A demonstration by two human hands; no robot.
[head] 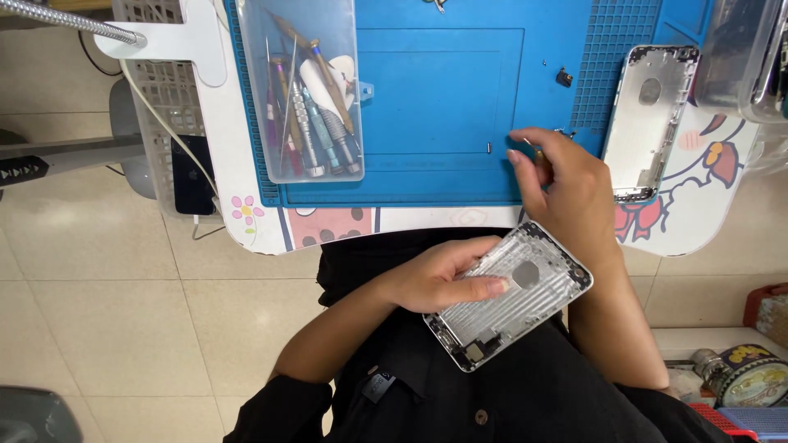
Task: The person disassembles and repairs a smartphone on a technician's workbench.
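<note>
1. Fingers (460, 283) of the left hand (435, 275) lie spread flat on a stripped silver phone housing (513, 295), pinning it on the lap at 6 o'clock below the desk edge, thumb clamped along its near side.
2. Right hand (566, 193) hovers over the blue work mat (427, 98) at about 3 o'clock from the mat's centre, its thumb and forefinger pinched together on a thin gold-tipped tool or part too small to identify.
3. By the look of it, the work is midway: the held housing is bare of screen and board, with only small fittings left at its lower end.
4. Second empty housing (652, 119) rests at 2 o'clock, half on the mat, half on the cartoon-printed desk (706, 197).
5. Clear tool box (304, 90) of screwdrivers and picks sits at 11 o'clock, well apart from both hands.
6. White basket (164, 98) holding a dark phone stands at 10 o'clock.
7. Loose screws (489, 148) and a small black part (564, 78) dot the mat near the right hand, easy to knock astray.
</note>
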